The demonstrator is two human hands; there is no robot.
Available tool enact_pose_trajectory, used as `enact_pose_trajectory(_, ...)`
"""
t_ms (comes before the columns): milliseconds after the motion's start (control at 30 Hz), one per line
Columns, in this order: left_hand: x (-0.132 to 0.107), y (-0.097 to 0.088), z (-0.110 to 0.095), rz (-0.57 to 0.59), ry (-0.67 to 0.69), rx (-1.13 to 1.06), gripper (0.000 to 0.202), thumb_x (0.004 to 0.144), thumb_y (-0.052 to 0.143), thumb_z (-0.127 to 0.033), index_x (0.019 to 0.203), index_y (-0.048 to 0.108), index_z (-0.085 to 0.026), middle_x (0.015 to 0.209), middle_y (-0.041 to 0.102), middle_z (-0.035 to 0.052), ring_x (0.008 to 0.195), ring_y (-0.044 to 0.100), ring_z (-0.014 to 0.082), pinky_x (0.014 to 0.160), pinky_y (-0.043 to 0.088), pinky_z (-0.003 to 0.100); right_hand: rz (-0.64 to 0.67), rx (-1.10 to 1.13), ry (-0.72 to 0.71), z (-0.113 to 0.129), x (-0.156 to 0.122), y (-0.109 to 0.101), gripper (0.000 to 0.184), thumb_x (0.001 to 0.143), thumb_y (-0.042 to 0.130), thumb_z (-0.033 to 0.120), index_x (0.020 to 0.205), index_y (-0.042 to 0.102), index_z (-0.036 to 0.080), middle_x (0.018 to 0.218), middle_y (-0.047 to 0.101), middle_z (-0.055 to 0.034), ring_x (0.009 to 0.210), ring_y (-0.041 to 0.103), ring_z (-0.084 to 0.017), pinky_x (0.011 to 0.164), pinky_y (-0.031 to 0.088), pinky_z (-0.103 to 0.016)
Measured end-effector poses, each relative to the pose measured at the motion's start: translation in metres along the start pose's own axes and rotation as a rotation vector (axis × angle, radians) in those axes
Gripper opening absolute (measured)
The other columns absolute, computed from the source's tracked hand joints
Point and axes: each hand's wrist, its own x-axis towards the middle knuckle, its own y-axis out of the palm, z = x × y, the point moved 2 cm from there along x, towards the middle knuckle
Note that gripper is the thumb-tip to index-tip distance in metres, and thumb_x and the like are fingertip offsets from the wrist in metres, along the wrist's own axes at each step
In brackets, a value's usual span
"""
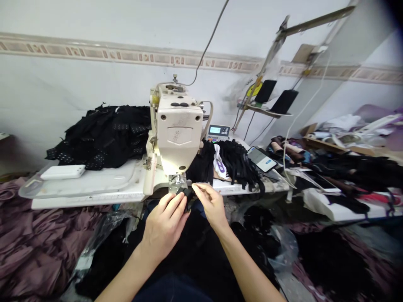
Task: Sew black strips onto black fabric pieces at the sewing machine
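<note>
My left hand (164,226) and right hand (210,204) are nearly closed, pinching a small black fabric piece (188,194) between them; it sits just in front of the presser foot (178,183) of the white sewing machine (178,130).

White wall (63,75) with patterned border (132,55)
</note>
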Motion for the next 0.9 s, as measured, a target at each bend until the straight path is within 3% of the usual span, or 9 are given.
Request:
enact_pose_trajectory(233,0.002,0.004,-0.003,0.001,-0.044,0.034,0.036,0.104,0.065,-0.019,0.140,0.068,-0.013,0.136,0.077,0.0110,0.120,0.069,0.0328,0.097,0.066,0.048,0.136,0.066,0.136,0.004,-0.002,0.005,0.033,0.093,0.079,0.054,0.089,0.077,0.021,0.079,0.075,-0.0025,0.070,0.068,-0.020,0.065,0.058,-0.032)
enact_pose_trajectory(300,0.002,0.004,-0.002,0.011,-0.043,0.020,0.037,0.103,0.066,-0.019,0.140,0.068,-0.013,0.136,0.077,0.0107,0.121,0.068,0.0324,0.098,0.066,0.048,0.116,0.067,0.128,0.005,-0.001,0.005,0.031,0.094,0.078,0.052,0.093,0.077,0.021,0.082,0.076,-0.0028,0.072,0.069,-0.020,0.067,0.058,-0.031)
enact_pose_trajectory(400,-0.001,0.003,0.001,0.023,-0.009,0.001,0.040,0.102,0.066,-0.017,0.142,0.068,-0.014,0.137,0.077,0.0104,0.122,0.068,0.0313,0.101,0.065,0.047,0.084,-0.028,0.001,0.015,0.009,0.005,0.026,0.094,0.079,0.046,0.098,0.080,0.021,0.096,0.078,-0.0060,0.084,0.072,-0.022,0.073,0.058,-0.031)
enact_pose_trajectory(533,-0.004,0.001,0.007,0.033,0.032,-0.013,0.042,0.102,0.066,-0.014,0.144,0.067,-0.016,0.137,0.077,0.0099,0.121,0.068,0.0314,0.103,0.064,0.048,0.214,-0.214,-0.159,0.035,0.028,0.007,0.017,0.093,0.080,0.037,0.090,0.083,0.021,0.092,0.075,-0.0052,0.079,0.070,-0.019,0.070,0.055,-0.030)
enact_pose_trajectory(700,-0.006,-0.001,0.016,0.032,0.051,-0.038,0.043,0.101,0.067,-0.018,0.144,0.067,-0.019,0.139,0.073,0.0138,0.124,0.067,0.0325,0.102,0.063,0.048,0.424,-0.326,-0.172,0.047,0.045,0.008,0.021,0.098,0.075,0.036,0.088,0.086,0.021,0.088,0.074,-0.0045,0.076,0.067,-0.018,0.068,0.050,-0.030)
enact_pose_trajectory(900,-0.007,-0.004,0.029,0.065,0.078,-0.089,0.049,0.098,0.072,-0.027,0.146,0.066,-0.020,0.136,0.073,0.0152,0.122,0.065,0.0332,0.101,0.063,0.048,0.438,-0.272,-0.124,0.042,0.046,0.006,0.020,0.097,0.076,0.037,0.091,0.088,0.021,0.091,0.076,-0.0048,0.081,0.068,-0.019,0.075,0.051,-0.032)
